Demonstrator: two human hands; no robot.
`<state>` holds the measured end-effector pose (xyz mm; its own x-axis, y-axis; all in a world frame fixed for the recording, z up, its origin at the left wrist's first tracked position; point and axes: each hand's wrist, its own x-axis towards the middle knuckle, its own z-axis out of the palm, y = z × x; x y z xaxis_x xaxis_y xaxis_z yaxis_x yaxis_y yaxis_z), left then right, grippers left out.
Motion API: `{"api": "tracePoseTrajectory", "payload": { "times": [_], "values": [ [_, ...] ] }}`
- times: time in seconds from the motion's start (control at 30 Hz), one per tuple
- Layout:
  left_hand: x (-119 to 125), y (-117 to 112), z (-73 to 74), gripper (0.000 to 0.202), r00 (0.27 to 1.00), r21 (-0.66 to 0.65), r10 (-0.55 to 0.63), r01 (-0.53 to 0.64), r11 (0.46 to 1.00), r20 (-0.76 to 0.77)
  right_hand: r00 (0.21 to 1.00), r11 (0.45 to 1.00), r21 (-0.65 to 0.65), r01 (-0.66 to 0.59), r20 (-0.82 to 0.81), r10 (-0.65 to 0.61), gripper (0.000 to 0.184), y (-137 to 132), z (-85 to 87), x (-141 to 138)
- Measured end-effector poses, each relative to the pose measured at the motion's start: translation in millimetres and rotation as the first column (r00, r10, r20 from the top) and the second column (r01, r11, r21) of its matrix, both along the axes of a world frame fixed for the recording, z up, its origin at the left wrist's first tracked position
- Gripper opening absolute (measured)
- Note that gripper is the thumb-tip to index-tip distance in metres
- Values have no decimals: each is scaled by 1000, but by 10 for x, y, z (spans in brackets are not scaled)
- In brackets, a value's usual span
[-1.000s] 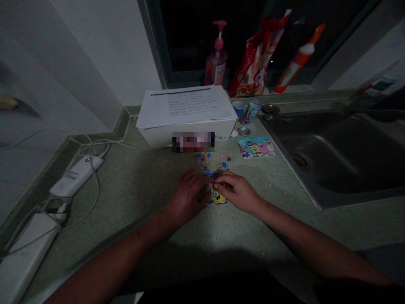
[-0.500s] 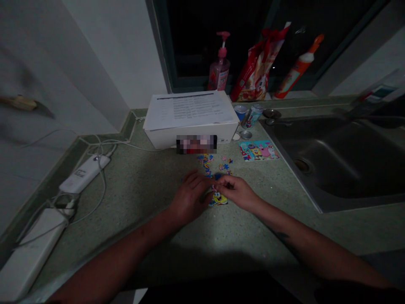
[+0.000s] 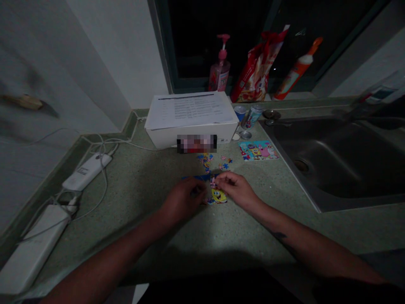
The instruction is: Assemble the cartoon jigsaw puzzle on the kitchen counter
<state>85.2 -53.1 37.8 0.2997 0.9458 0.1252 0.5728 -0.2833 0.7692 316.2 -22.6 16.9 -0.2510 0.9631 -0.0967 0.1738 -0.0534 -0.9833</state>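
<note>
A: Hands first?

B: Left hand (image 3: 182,196) curled, thumb and fingertips close, at the left side of the joined SpongeBob jigsaw section (image 3: 219,195). Whether it holds a piece, cannot tell. Right hand (image 3: 236,185) at the section's far right, fingers narrow beside a pink jigsaw piece (image 3: 212,182); a firm grip on it, cannot tell.

A: And the jigsaw?

B: Flat on the bench (image 3: 202,245), between the hands, yellow face showing. Loose jigsaw pieces (image 3: 206,159) lie just beyond, a smaller cluster to their right.

A: Likeliest trouble?

B: Shearing the joined section, I'd judge. Small interlocks, nothing seen pinning the near edge; a sideways push from the right fingers could open a seam.

A: Others?

B: Wrong fit forced. Light is dim, many pieces share blue or yellow, and the picture card (image 3: 257,150) sits well to the right, beside the sink (image 3: 329,204). Knuckles might also sweep the nearest loose pieces, since they lie close past the fingers. Loss into the sink seems unlikely; it stands well apart.
</note>
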Motion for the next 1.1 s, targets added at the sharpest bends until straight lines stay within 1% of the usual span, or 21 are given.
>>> {"api": "tracePoseTrajectory", "payload": {
  "times": [0.07, 0.2, 0.3, 0.4, 0.57, 0.67, 0.83, 0.97, 1.1],
  "values": [
    [-7, -41, -4, 10, 999, -3, 4, -4, 1000, 34, 1000, 1000, 18, 12, -8, -11, 26, -16, -10, -28],
    [1, -95, -23, 10, 995, -14, 52, -52, 999, 83, 999, 999, 38, 9, -38, -8, 27, -51, 5, -94],
    [37, -104, -11, 11, 993, -41, 52, -48, 998, 102, 998, 999, 50, -1, -66, 4, 30, -85, 33, -146],
    [77, -99, 10, 12, 987, -113, 40, -23, 993, 156, 995, 998, 59, -12, -95, 18, 36, -111, 37, -183],
    [82, -103, -5, 15, 955, -233, 121, -56, 971, 272, 994, 998, 52, -30, -103, 35, 39, -122, -7, -189],
    [62, -107, -11, 17, 938, -266, 160, -77, 961, 307, 995, 998, 49, -44, -84, 48, 38, -130, -37, -183],
    [53, -103, 14, 16, 934, -238, 208, -140, 961, 292, 996, 997, 46, -58, -63, 61, 37, -147, -44, -190],
    [67, -101, 30, 16, 919, -271, 224, -137, 953, 324, 997, 997, 47, -68, -42, 70, 33, -157, -29, -190],
    [66, -93, 53, 18, 905, -323, 243, -127, 938, 348, 996, 994, 65, -87, -21, 89, 28, -167, -61, -180]
  ]
}}
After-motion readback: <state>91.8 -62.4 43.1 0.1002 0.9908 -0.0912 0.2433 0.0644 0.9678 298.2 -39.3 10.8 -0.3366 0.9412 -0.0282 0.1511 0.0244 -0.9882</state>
